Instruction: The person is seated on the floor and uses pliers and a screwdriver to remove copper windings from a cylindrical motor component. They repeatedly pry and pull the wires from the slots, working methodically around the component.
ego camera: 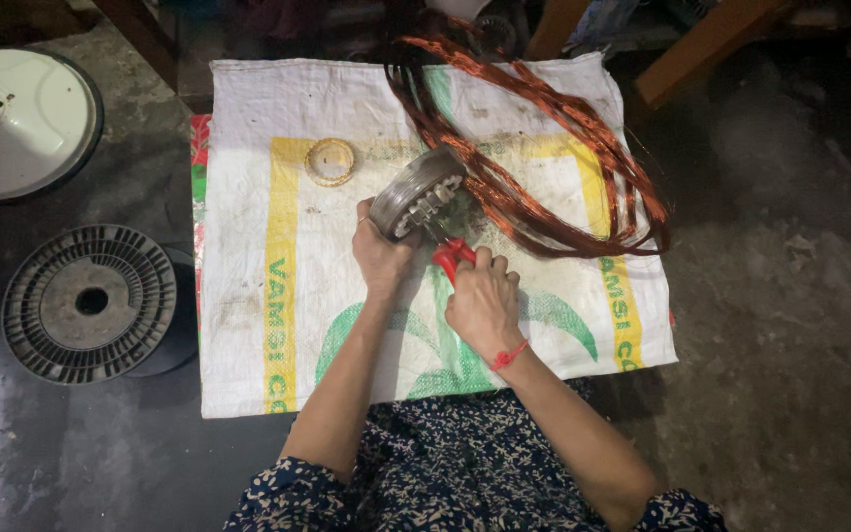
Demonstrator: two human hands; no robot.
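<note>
Beside you, left: a grey spool (90,302) on the floor (790,296) and a white disc (20,123) above it. On the sack (248,325), a small yellow ring (330,162).

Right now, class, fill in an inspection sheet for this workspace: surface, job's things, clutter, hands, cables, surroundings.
Surface: white woven sack spread on a concrete floor.
Job's things: round metal stator, tilted on edge; red-handled pliers at it.
Clutter: small yellow ring on the sack.
Hands: left hand grips the stator; right hand grips the pliers.
Cables: loops of copper wire trail from the stator.
Surroundings: grey spool, white round disc.
</note>
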